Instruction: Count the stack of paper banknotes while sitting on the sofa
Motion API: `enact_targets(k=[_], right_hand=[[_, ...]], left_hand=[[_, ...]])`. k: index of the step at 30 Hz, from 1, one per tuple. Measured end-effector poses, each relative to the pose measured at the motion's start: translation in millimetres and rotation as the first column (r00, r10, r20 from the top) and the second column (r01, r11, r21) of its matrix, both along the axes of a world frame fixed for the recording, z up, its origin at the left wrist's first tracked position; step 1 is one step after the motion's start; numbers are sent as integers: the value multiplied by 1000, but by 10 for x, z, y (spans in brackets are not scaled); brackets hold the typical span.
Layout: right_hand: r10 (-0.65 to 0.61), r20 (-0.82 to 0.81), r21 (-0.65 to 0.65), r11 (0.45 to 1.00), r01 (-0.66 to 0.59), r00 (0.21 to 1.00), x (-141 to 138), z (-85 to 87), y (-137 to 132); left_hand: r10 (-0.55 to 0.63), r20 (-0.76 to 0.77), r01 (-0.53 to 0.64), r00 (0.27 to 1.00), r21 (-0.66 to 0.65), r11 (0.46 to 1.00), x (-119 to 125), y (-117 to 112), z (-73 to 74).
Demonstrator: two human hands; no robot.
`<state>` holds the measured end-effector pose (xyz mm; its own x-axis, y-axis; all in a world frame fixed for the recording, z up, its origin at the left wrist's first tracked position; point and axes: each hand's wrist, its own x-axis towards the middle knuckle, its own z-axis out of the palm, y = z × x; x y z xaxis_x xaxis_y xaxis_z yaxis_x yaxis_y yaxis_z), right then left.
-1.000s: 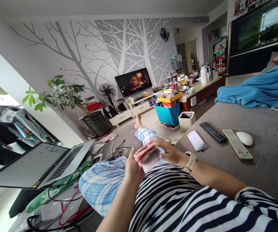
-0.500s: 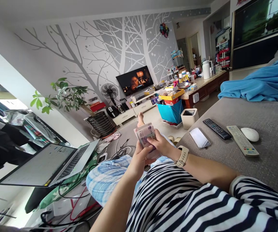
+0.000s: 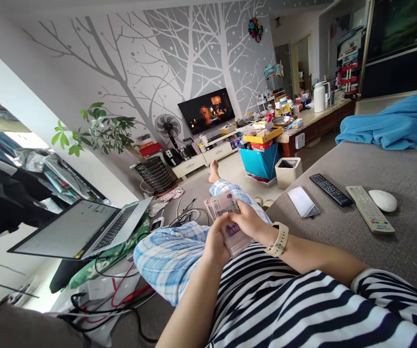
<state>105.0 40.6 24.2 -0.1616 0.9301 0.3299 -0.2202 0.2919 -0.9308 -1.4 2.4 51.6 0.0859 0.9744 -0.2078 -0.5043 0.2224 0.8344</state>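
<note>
- 1 laptop [image 3: 85, 231], lid open, far left on a green cushion.
- left hand [image 3: 218, 241] closed around the lower end of 1 stack of banknotes [image 3: 227, 220], held above the lap.
- right hand [image 3: 249, 222] grips the same stack; fingers curled over its top note; exact note count unreadable.
- 1 phone [image 3: 303, 201] face up on the grey sofa.
- 2 remotes: black remote [image 3: 331, 189], white remote [image 3: 369, 215], side by side.
- 1 white mouse [image 3: 384, 200], just beside the white remote.

The far wall [image 3: 85, 63] is being covered by a grey tree mural. A television [image 3: 206, 110] is being shown lit beneath it, beside a standing fan [image 3: 167, 126] and a leafy houseplant [image 3: 99, 130]. Daylight is being let in at the left.
</note>
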Motion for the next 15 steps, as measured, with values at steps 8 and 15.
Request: enact_targets(k=[8,15], right_hand=[[-388,401,388,893,230,830,17,-221,42],[-317,377,641,767,2,870,347,-124,-93]], left_hand=[[70,187,-52,980,-97,994,44,-23,-171],[29,314,14,949,-133,991,-78,-23,-132]])
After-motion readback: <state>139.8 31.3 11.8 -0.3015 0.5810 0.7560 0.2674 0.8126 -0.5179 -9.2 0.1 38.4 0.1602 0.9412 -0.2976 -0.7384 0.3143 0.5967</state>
